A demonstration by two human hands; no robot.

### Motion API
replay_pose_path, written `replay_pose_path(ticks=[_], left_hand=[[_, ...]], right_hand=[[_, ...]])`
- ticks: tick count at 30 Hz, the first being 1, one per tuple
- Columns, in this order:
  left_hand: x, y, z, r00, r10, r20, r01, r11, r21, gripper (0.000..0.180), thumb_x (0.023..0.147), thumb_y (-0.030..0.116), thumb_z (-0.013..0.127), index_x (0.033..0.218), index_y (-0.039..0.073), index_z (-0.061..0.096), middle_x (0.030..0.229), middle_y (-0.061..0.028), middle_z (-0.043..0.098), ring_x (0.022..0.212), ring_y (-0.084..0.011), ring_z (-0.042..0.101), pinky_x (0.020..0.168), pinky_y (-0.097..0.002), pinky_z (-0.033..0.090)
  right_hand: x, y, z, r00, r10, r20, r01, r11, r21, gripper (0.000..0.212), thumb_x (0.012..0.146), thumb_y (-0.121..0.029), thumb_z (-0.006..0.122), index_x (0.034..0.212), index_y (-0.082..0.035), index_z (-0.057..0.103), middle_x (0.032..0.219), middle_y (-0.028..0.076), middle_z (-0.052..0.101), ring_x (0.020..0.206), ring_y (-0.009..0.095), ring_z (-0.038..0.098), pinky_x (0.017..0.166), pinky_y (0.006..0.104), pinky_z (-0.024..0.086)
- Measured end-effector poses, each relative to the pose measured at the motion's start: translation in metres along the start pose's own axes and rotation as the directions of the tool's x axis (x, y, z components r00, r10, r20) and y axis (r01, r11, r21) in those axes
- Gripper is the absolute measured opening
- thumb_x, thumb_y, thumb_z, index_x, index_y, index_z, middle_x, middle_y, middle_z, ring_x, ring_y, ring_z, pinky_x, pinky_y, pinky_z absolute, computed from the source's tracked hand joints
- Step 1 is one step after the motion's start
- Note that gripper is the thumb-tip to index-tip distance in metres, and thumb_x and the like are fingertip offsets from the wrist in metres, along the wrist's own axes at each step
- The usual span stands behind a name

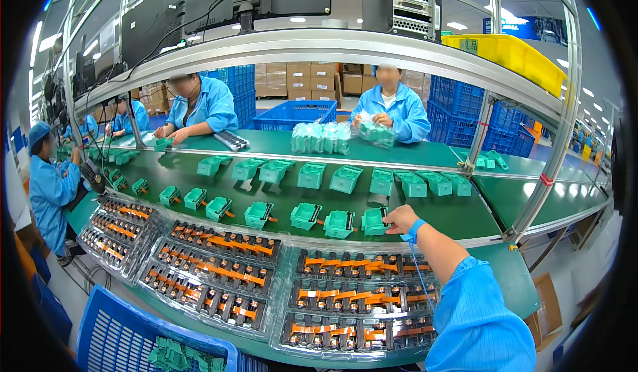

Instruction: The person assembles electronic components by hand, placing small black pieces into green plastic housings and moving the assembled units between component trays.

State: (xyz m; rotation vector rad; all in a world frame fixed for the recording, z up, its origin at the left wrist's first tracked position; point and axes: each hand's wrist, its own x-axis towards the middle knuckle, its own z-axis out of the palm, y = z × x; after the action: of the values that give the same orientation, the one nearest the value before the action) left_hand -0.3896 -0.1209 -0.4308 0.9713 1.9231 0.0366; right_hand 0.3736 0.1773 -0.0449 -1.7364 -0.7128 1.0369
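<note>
My right hand point(403, 220) reaches over the belt from the lower right, a blue band with a thin cord around its wrist. Its fingers are closed on the right edge of a green plastic housing point(373, 222), which has a dark strip along one side. This housing is at the right end of the near row, beside another green housing point(339, 224). Short orange tabs stick out from several housings in that row. Just below lies a clear tray point(287, 285) of black parts with orange flat cables point(345, 294). My left hand is not in view.
A far row of green housings point(345, 179) lies along the green belt point(438, 222). At the lower left stands a blue crate point(113, 325) with green pieces. Co-workers sit opposite, one handling a bagged bundle point(376, 133). A metal shelf point(345, 45) crosses above, with a yellow bin point(512, 60).
</note>
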Motion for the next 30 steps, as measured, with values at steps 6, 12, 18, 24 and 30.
replay_pose_path(ticks=[6, 12, 18, 24, 30], left_hand=[[0.042, -0.006, 0.004, 1.000, 0.026, 0.003, -0.026, 0.989, -0.143, 0.068, 0.083, 0.047, 0.048, 0.134, 0.007, 0.030, 0.134, -0.0230, 0.027, 0.119, -0.0333, 0.030, 0.097, -0.0425, 0.028], [0.042, 0.000, 0.002, 1.000, 0.024, -0.009, -0.026, 0.957, -0.290, 0.063, 0.083, 0.045, 0.049, 0.130, 0.007, 0.034, 0.127, -0.0208, 0.032, 0.111, -0.0313, 0.034, 0.090, -0.0407, 0.031], [0.037, 0.006, -0.012, 0.998, 0.022, -0.056, -0.044, 0.903, -0.426, 0.058, 0.083, 0.043, 0.049, 0.126, 0.007, 0.038, 0.120, -0.0185, 0.037, 0.103, -0.0294, 0.037, 0.084, -0.0389, 0.033], [0.033, 0.009, -0.028, 0.993, 0.022, -0.117, -0.083, 0.832, -0.548, 0.053, 0.083, 0.041, 0.050, 0.122, 0.007, 0.041, 0.113, -0.0163, 0.042, 0.095, -0.0274, 0.041, 0.077, -0.0372, 0.035], [0.023, 0.014, -0.042, 0.985, 0.016, -0.172, -0.127, 0.740, -0.661, 0.048, 0.083, 0.039, 0.051, 0.118, 0.007, 0.045, 0.107, -0.0140, 0.046, 0.087, -0.0254, 0.045, 0.071, -0.0354, 0.037]], right_hand=[[-0.009, 0.009, -0.004, 1.000, 0.012, -0.003, -0.012, 0.995, -0.101, 0.019, 0.076, -0.007, 0.067, 0.085, 0.007, 0.056, 0.077, 0.013, 0.054, 0.062, 0.022, 0.057, 0.056, 0.0401, 0.056], [-0.063, -0.011, -0.018, 0.986, -0.163, -0.016, 0.158, 0.974, -0.161, 0.023, 0.081, -0.013, 0.062, 0.097, 0.003, 0.057, 0.086, 0.008, 0.058, 0.069, 0.017, 0.058, 0.058, 0.0322, 0.054], [-0.116, -0.009, -0.047, 0.975, -0.219, -0.024, 0.215, 0.970, -0.113, 0.019, 0.082, -0.009, 0.059, 0.098, 0.002, 0.057, 0.086, 0.007, 0.058, 0.072, 0.015, 0.058, 0.058, 0.0287, 0.053], [-0.144, 0.009, -0.073, 0.970, -0.244, -0.020, 0.242, 0.967, -0.085, 0.016, 0.082, -0.007, 0.059, 0.096, 0.002, 0.057, 0.083, 0.007, 0.059, 0.070, 0.014, 0.059, 0.059, 0.0264, 0.053], [-0.166, 0.023, -0.084, 0.958, -0.285, 0.019, 0.285, 0.950, -0.128, 0.013, 0.083, -0.006, 0.058, 0.094, 0.001, 0.058, 0.080, 0.006, 0.060, 0.069, 0.012, 0.058, 0.059, 0.0259, 0.052]])
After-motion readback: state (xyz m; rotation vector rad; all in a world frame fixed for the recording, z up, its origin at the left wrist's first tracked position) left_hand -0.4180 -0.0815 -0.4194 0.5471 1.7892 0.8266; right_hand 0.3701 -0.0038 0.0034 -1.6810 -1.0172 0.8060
